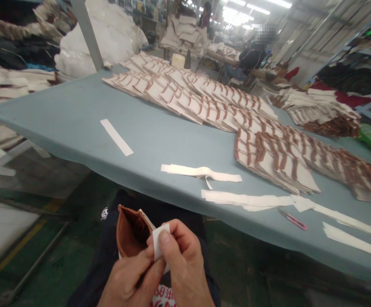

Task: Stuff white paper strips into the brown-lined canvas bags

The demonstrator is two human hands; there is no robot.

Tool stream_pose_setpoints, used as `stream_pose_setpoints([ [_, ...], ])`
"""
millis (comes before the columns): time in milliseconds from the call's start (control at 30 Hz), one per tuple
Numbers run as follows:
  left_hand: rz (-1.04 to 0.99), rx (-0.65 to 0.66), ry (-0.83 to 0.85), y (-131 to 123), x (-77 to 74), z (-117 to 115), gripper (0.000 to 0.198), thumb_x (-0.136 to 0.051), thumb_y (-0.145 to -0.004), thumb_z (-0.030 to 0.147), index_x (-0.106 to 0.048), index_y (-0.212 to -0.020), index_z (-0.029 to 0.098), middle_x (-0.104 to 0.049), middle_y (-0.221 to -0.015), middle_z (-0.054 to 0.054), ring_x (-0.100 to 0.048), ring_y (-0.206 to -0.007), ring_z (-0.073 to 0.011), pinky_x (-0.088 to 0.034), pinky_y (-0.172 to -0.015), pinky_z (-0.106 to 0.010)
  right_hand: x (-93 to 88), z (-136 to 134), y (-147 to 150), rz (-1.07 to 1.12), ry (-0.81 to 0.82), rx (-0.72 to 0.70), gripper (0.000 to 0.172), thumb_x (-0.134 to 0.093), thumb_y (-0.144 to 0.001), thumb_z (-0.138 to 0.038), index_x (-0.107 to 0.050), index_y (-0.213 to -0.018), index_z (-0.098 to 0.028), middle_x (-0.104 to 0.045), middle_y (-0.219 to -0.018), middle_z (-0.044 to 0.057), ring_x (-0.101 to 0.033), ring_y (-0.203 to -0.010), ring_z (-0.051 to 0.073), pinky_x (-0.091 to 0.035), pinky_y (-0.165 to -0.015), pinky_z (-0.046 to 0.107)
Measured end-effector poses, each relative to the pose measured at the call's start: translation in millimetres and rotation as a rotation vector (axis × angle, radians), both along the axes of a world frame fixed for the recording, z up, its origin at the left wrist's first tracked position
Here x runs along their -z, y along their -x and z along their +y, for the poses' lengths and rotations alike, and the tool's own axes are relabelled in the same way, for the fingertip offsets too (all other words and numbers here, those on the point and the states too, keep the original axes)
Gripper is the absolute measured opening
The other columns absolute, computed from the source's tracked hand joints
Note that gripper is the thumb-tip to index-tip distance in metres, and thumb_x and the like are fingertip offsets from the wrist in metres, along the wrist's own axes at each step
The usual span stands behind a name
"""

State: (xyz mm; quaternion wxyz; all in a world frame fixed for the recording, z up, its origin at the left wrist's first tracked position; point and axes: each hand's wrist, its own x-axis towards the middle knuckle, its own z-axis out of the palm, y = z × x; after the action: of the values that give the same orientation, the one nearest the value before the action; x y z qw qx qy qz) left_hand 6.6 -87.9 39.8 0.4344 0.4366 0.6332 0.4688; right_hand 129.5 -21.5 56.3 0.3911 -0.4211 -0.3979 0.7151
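Low in the view, over my lap, my left hand (131,275) is closed on the edge of a fabric piece with a brown inner side (129,238), which gapes open like a pouch. My right hand (185,260) pinches a short white strip (157,238) under its thumb, against the edge of that piece. The fingertips of both hands meet there, and the strip's lower end is hidden behind them. Just beyond, on the blue-covered table (76,111), lie white strips (201,171) and, to the right, more layered strips (249,200).
Pink-handled thread snips (296,221) lie near the table's front edge. A single strip (117,137) lies to the left. Overlapping rows of cream pieces with brown edges (185,96) run across the table's far side. Another person (252,55) sits in the background.
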Motion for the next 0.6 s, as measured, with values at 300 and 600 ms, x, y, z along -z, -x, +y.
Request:
stream_pose_setpoints([
  [300,0.107,-0.234,0.090,48.6,16.0,-1.9,0.077,-0.039,-0.105,0.087,-0.050,-0.061,0.025,-0.054,-0.059,0.001,-0.047,-0.055,-0.0169,-0.045,-0.058,-0.029,16.7,9.2,-10.8,-0.082,0.057,0.085,0.058,-0.080,-0.095,-0.073,-0.062,-0.078,-0.021,-0.032,-0.059,-0.012,-0.021,-0.053,0.008,-0.026,-0.048,0.019],
  [600,0.072,-0.162,0.144,54.4,22.6,-44.7,0.067,-0.056,-0.101,0.082,-0.067,-0.072,0.023,-0.065,-0.069,0.002,-0.060,-0.064,-0.0187,-0.047,-0.065,-0.026,75.1,-22.3,10.9,-0.170,0.032,-0.165,0.062,-0.072,-0.096,-0.078,-0.069,-0.079,-0.018,-0.043,-0.063,-0.007,-0.029,-0.060,0.011,-0.033,-0.056,0.023],
])
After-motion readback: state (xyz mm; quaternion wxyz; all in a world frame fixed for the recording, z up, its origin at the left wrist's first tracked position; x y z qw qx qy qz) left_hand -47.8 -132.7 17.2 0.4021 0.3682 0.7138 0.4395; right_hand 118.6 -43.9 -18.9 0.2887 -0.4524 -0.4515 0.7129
